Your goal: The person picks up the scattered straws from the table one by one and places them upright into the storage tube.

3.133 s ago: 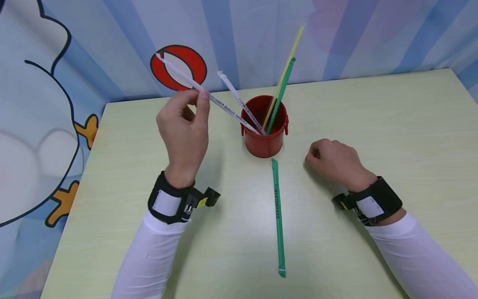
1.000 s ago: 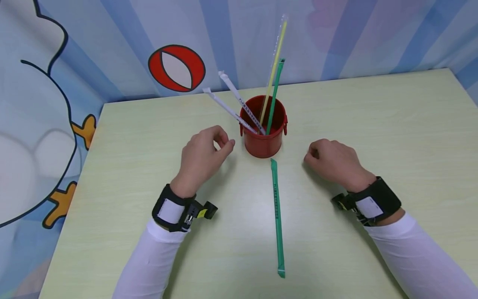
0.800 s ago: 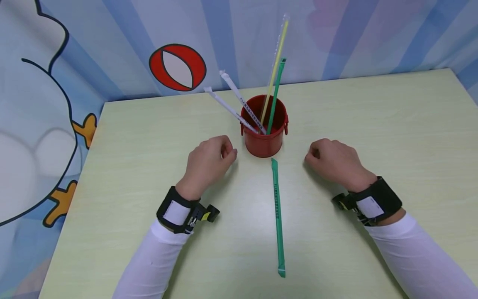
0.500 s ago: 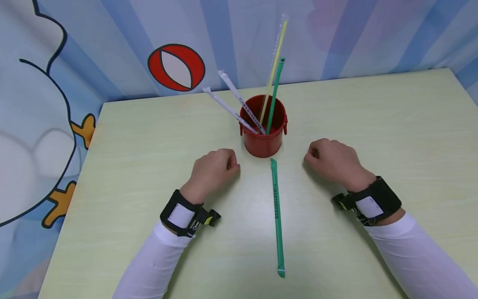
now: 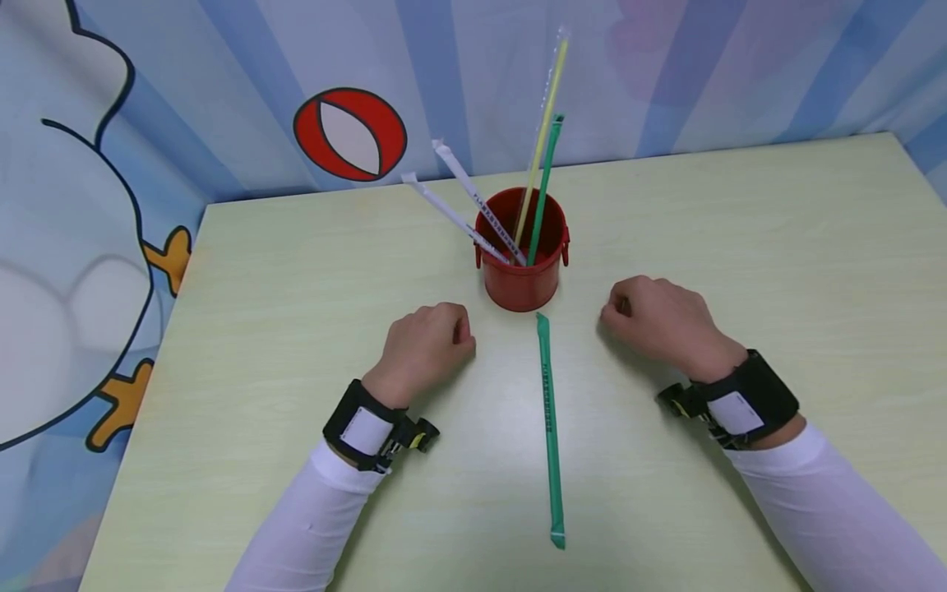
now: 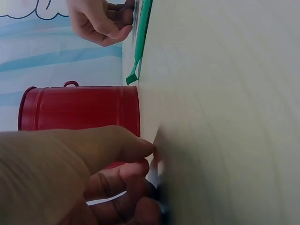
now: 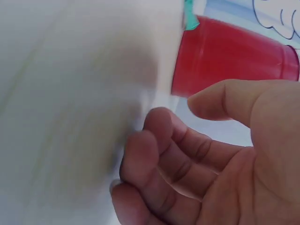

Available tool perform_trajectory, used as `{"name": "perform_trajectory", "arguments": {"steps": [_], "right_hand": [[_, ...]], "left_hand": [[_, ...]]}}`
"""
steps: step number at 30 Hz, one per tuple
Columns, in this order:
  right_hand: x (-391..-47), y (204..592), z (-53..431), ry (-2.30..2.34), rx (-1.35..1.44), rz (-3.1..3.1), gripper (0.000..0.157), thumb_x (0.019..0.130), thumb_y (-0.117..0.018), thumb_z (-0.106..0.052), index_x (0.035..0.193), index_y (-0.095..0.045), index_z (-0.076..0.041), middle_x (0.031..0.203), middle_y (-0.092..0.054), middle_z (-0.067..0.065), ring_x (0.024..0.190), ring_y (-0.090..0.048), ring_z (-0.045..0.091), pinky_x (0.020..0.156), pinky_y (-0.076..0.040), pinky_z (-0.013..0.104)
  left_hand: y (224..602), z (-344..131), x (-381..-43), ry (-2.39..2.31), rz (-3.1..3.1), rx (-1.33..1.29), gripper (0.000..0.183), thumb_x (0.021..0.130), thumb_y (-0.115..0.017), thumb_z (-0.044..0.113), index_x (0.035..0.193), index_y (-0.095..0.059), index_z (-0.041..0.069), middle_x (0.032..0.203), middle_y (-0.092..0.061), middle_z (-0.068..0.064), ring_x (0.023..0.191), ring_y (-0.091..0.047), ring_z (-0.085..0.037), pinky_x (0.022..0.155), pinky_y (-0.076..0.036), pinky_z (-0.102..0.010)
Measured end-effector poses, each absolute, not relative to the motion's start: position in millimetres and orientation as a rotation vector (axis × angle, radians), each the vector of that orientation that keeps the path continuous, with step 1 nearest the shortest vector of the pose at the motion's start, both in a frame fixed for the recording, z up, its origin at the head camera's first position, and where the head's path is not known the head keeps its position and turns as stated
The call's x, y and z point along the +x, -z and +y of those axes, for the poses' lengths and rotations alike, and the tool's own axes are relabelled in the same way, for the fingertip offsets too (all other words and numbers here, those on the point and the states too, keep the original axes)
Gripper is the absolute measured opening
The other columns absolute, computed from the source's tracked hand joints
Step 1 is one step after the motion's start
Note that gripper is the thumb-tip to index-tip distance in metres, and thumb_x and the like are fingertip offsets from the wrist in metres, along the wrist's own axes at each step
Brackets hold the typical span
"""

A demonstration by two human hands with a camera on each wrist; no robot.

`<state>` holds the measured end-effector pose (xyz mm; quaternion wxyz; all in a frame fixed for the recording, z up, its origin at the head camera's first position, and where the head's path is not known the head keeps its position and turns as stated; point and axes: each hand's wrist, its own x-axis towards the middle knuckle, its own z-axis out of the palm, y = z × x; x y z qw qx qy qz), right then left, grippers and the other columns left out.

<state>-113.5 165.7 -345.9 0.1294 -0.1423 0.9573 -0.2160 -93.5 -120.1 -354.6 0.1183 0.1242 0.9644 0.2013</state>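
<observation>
A small red bucket (image 5: 521,288) stands on the table, with two white-wrapped straws (image 5: 479,203) leaning left over its rim. A taller yellow straw (image 5: 543,131) in clear wrap and a green-wrapped straw (image 5: 545,191) lean right in it. Another green-wrapped straw (image 5: 550,427) lies lengthwise on the table in front. The left hand (image 5: 425,353) rests on the table left of that straw, fingers loosely curled and holding nothing. On the other side, the right hand (image 5: 662,321) rests likewise; the right wrist view shows nothing between its thumb and bent fingers (image 7: 140,154).
The pale wooden table (image 5: 281,271) meets a blue striped printed cloth (image 5: 510,74) behind and to the left. Each wrist wears a black band (image 5: 747,399) with a small camera.
The left hand has let go of a white-wrapped straw, which now leans in the bucket, and has come down to the table. The yellow and green straws tilt less. The right hand stays put.
</observation>
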Motion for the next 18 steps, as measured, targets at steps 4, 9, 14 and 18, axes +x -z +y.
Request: {"name": "perform_trajectory", "arguments": {"steps": [4, 9, 14, 18], "right_hand": [[-109.0, 341.7, 159.7, 0.650, -0.449, 2.774, 0.020, 0.090, -0.055, -0.019, 0.084, -0.067, -0.005, 0.058, -0.053, 0.003, 0.055, -0.047, 0.019, 0.047, -0.036, 0.031], [-99.5, 335.6, 146.4, 0.635, -0.517, 2.763, 0.020, 0.091, -0.058, -0.023, 0.080, -0.066, -0.007, 0.056, -0.052, 0.001, 0.054, -0.047, 0.018, 0.047, -0.037, 0.029], [-86.4, 336.2, 130.4, 0.596, -0.590, 2.759, 0.024, 0.090, -0.063, -0.027, 0.071, -0.060, -0.012, 0.053, -0.049, -0.001, 0.052, -0.045, 0.016, 0.045, -0.035, 0.028], [-75.8, 339.2, 120.3, 0.545, -0.637, 2.758, 0.030, 0.088, -0.066, -0.030, 0.065, -0.056, -0.014, 0.051, -0.045, -0.001, 0.050, -0.044, 0.015, 0.045, -0.033, 0.028]], "left_hand": [[354.5, -119.5, -93.0, -0.585, 2.825, 0.364, 0.017, 0.085, -0.062, 0.012, 0.069, -0.057, 0.013, 0.060, -0.051, 0.000, 0.059, -0.049, -0.016, 0.049, -0.036, -0.029], [354.4, -119.6, -93.1, -0.580, 2.828, 0.365, 0.016, 0.085, -0.063, 0.012, 0.070, -0.058, 0.013, 0.062, -0.052, 0.000, 0.060, -0.049, -0.016, 0.049, -0.036, -0.029], [354.3, -120.0, -92.6, -0.590, 2.830, 0.358, 0.016, 0.085, -0.063, 0.012, 0.070, -0.058, 0.014, 0.062, -0.053, 0.000, 0.061, -0.050, -0.016, 0.050, -0.037, -0.029], [354.2, -119.8, -92.4, -0.587, 2.835, 0.361, 0.015, 0.085, -0.064, 0.013, 0.071, -0.059, 0.014, 0.064, -0.055, 0.000, 0.062, -0.050, -0.016, 0.050, -0.038, -0.030]]}}
